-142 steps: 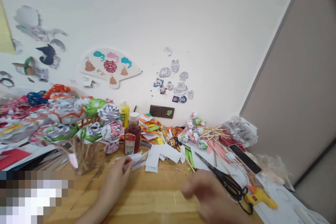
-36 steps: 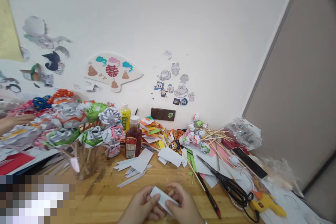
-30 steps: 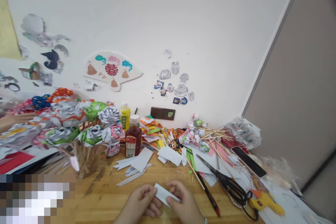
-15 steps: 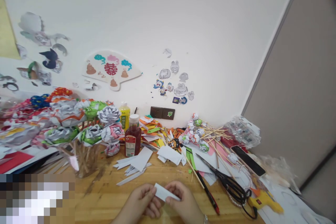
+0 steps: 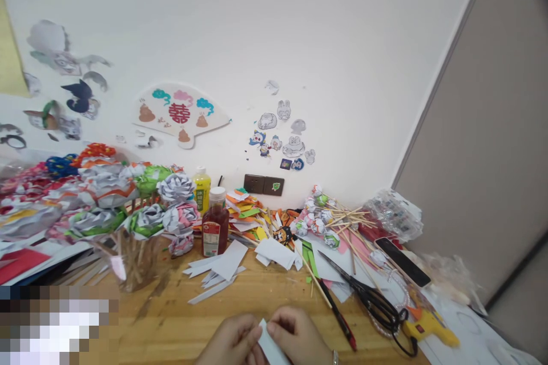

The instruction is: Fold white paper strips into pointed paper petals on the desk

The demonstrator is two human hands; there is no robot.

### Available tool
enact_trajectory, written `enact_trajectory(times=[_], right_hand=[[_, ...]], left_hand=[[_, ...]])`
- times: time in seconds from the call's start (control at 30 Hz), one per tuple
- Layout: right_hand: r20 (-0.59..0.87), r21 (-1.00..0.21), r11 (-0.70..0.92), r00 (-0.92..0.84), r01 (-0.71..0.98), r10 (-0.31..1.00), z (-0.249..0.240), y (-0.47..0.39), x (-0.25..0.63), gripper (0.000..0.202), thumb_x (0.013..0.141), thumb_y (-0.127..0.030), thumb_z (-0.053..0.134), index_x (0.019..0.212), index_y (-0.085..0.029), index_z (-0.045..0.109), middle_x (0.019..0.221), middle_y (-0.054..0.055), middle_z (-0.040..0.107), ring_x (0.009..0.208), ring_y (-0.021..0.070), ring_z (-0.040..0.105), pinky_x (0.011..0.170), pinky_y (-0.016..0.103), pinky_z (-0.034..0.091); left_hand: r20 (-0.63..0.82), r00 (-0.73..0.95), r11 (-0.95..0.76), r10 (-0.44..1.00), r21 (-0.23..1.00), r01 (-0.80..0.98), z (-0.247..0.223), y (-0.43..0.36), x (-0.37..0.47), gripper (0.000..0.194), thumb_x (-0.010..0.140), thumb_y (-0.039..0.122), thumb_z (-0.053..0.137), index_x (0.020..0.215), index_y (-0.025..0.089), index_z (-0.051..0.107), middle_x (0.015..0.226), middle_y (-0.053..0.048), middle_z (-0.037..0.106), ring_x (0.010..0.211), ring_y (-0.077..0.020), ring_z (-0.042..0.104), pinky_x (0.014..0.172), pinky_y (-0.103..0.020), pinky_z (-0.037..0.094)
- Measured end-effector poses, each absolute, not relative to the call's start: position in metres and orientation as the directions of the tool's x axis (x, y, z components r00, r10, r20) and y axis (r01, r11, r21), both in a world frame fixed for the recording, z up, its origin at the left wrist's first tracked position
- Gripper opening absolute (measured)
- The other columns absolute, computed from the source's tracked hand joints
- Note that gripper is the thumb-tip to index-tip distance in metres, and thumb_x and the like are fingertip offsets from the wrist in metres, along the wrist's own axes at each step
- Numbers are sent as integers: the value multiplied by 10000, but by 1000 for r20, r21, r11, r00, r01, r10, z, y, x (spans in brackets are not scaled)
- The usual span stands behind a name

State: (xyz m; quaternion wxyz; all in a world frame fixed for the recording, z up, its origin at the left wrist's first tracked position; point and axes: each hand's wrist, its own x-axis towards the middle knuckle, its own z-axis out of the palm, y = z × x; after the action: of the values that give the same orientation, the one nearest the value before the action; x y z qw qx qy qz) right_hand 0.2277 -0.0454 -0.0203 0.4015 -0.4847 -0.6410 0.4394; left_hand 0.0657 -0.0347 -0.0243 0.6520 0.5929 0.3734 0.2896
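Between my hands, low at the front edge of the view, is a small strip of white paper, tilted with one end toward me. My left hand pinches its left edge between thumb and fingers. The thumb and curled fingers of my right hand grip its upper right side. Both hands are close together, and the paper's lower end runs out of view. Beyond them on the wooden table lie cut white paper strips and a small stack of white paper pieces.
Paper flowers on sticks stand in a clear container at left, beside a red-brown bottle and a yellow bottle. At right lie black scissors, a pen, a yellow glue gun, a phone and wooden sticks.
Both hands have moved slightly nearer to me and closer together. The paper has turned from lying nearly crosswise to a steeper slant, with my right thumb now near its upper end.
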Motion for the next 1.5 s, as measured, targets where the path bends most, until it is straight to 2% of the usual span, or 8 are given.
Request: enact_trajectory(times=[0.33,0.53,0.9,1.27,1.5], right_hand=[[141,-890,223,-225,397,964,-18,-49,223,262,742,-329,536,546,-179,448,536,-55,394,529,102,366,503,217,277],[115,-915,189,-220,357,969,-21,-48,223,253,740,-360,533,579,-180,458,560,-52,397,545,107,375,523,222,293],[114,-936,177,-215,304,970,-21,-47,223,330,745,-447,568,575,-177,484,553,-56,395,543,104,370,524,220,298],[114,-919,201,-261,338,959,-18,-48,224,246,732,-352,518,574,-180,440,559,-49,398,544,106,356,510,220,277],[123,-900,250,-344,357,931,-17,-51,222,231,725,-343,486,569,-191,409,549,-52,379,527,102,342,491,213,261]], left_hand=[[-158,593,116,790,987,109,-18,-41,65,613,606,806,486,613,193,487,496,-10,618,439,-149,584,443,-228,412],[-188,623,189,759,980,66,-21,-36,65,625,556,811,528,637,194,468,480,8,609,411,-136,570,423,-214,398],[-190,619,208,762,977,45,-22,-34,65,618,556,795,552,645,190,463,511,-7,629,423,-132,589,416,-202,388],[-201,613,206,764,977,64,-15,-38,65,597,563,776,568,645,191,477,509,2,621,431,-134,575,465,-227,419],[-158,559,128,814,987,92,-19,-39,68,599,582,805,510,657,212,463,487,25,582,435,-152,571,430,-225,405]])
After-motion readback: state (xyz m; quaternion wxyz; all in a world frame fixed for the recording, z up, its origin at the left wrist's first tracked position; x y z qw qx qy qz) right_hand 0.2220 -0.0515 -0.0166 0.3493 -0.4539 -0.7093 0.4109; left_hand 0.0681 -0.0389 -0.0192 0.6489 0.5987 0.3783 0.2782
